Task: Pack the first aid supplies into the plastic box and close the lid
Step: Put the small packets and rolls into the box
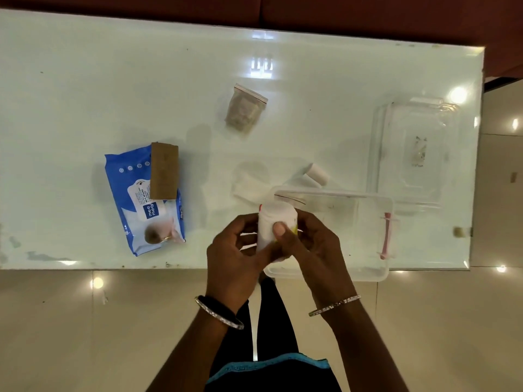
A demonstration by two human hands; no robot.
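Observation:
Both hands hold a white bottle point(273, 222) with a yellow-marked label, just above the left end of the clear plastic box point(368, 273) at the table's near edge. My left hand point(235, 256) grips its lower side, and my right hand point(308, 244) wraps it with the thumb on the front. A pink item point(387, 236) lies in the box's right end. The clear lid point(410, 154) rests further right. On the table are a blue wet-wipes pack point(135, 205) with a brown packet point(164, 171) on it, a zip bag point(245, 108), white gauze rolls point(315, 175) and a pale white pad point(250, 182).
The glass table point(85, 80) ends just in front of my body, with tiled floor point(85, 321) below and to the right. A dark red sofa point(368, 12) runs along the far edge. Lamp reflections dot the glass.

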